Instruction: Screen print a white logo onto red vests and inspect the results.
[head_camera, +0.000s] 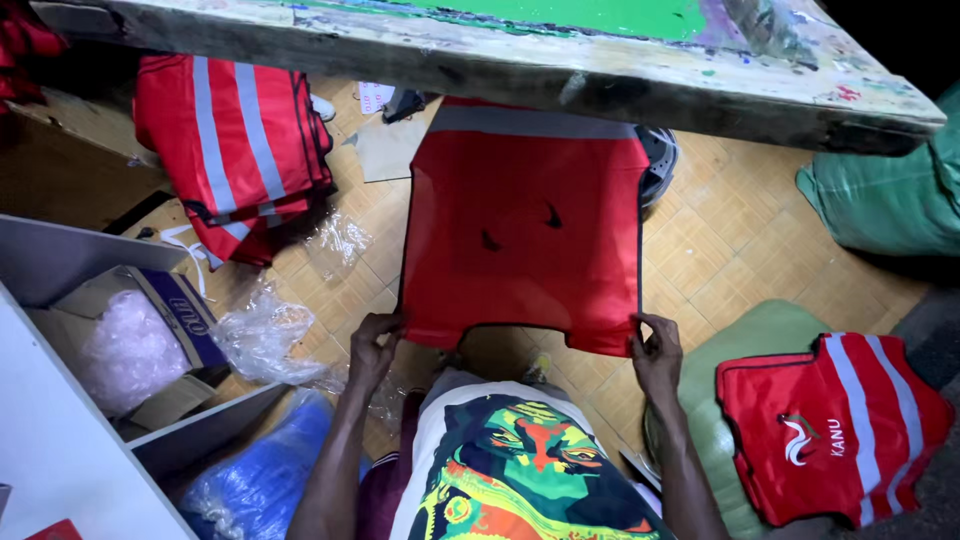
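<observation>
I see the left hand (372, 345) pinching one bottom corner of a red vest (522, 235) and the right hand (657, 352) pinching the other, so the vest hangs stretched flat between them, its top edge tucked under the paint-stained wooden bench (620, 85) above the tiled floor (740, 250). A pile of red vests with grey stripes (240, 150) lies on the floor to the left, well apart. Another folded red vest (835, 430) rests on a green sack (745, 345) just beside the right arm.
</observation>
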